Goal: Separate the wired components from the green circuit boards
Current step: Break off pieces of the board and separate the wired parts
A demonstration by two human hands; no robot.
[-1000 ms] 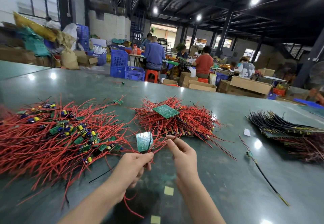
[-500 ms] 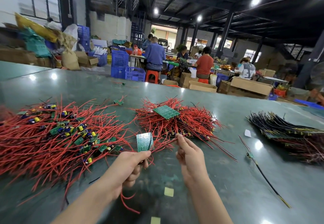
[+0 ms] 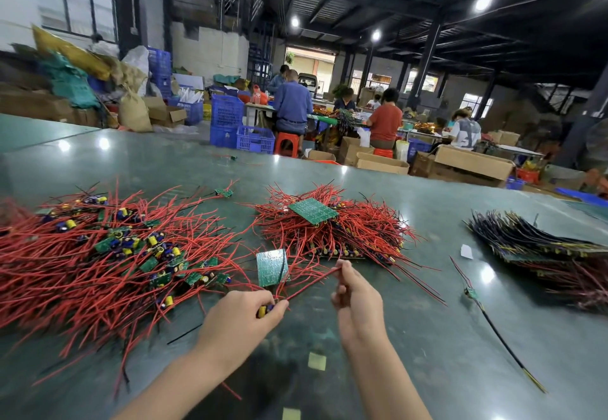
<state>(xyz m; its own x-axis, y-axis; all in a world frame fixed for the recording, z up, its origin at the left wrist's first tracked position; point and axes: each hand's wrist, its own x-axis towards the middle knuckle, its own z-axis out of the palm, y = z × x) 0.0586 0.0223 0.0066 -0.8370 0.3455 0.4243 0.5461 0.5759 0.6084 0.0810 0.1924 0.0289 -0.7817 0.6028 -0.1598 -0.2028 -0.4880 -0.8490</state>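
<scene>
My left hand [image 3: 241,317] pinches the lower edge of a green circuit board [image 3: 272,267] that stands upright, with small yellow and blue parts at my fingertips. My right hand [image 3: 357,298] grips a red wire [image 3: 312,283] that runs from that board's base up to my thumb and fingers. Behind the board lies a stack of green circuit boards with red wires [image 3: 332,228], one board flat on top. To the left spreads a loose heap of separated red-wired components [image 3: 98,261].
A pile of black-and-yellow wired boards [image 3: 539,242] lies at the right. One small component with a black wire [image 3: 493,327] rests alone near it. Yellow paper squares [image 3: 316,361] sit on the green table [image 3: 427,354]. People work at tables far behind.
My right hand has drawn back and to the right, pulling the red wire taut. My left hand has shifted its hold lower on the board, which now stands more upright.
</scene>
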